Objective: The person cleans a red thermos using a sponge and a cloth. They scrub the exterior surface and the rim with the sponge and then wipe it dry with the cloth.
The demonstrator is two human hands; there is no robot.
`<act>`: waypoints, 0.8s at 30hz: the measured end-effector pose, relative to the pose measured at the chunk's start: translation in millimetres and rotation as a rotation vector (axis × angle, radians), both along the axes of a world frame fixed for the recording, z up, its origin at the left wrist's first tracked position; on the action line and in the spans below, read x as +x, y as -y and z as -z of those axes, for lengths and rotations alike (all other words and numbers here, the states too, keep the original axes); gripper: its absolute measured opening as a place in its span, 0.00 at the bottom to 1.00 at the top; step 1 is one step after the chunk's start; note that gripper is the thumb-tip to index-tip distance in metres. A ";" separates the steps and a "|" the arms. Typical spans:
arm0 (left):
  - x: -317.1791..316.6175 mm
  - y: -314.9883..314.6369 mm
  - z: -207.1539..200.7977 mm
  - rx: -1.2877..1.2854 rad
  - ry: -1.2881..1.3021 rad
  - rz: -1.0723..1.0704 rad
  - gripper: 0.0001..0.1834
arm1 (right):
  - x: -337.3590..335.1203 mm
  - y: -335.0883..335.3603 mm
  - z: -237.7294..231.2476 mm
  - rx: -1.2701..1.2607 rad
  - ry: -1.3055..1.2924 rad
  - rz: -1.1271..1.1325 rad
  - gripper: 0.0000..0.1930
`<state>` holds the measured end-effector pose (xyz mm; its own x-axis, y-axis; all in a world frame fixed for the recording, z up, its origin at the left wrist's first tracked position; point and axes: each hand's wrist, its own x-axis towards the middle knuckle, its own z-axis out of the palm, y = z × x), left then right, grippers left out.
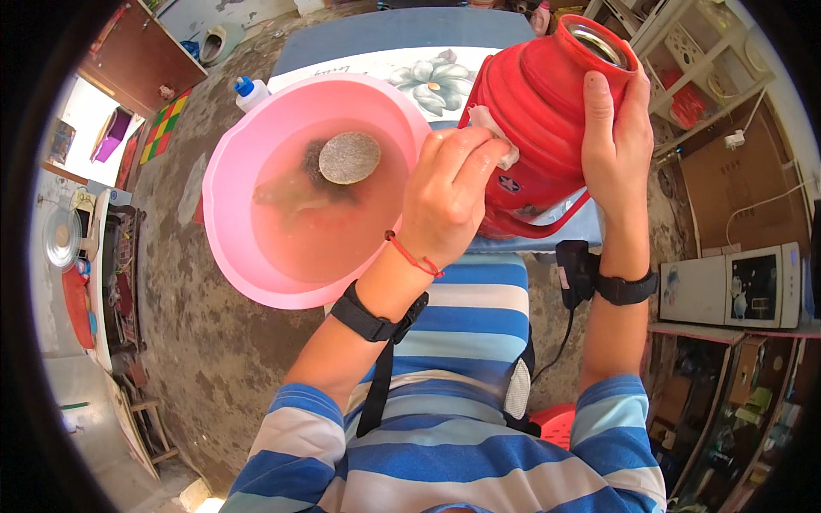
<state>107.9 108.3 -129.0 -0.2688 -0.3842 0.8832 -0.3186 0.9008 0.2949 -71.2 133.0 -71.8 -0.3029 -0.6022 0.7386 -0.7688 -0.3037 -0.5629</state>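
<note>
A red thermos flask (526, 111) with an open mouth stands tilted on the table in front of me. My right hand (619, 141) is closed around its upper right side, thumb toward me. The fingers of my left hand (451, 188) pinch a small wet white cloth (494, 135) against the flask's left side; whether it is fabric or tissue I cannot tell. Close by on the left is a pink basin (224, 231) of murky water. A round greyish scouring pad (350, 158) lies in that water, with something dark beside it.
A table (342, 38) with a flower-patterned cover carries the flask. Behind the basin is a white bottle with a blue cap (248, 91). On the right, a white microwave-like appliance (727, 286) sits on a shelf unit. A black cable hangs near my right wrist.
</note>
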 end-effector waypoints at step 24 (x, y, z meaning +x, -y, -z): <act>8.1 2.8 -9.5 -0.039 0.110 0.158 0.19 | 0.5 -0.1 1.8 0.013 -0.052 0.074 0.32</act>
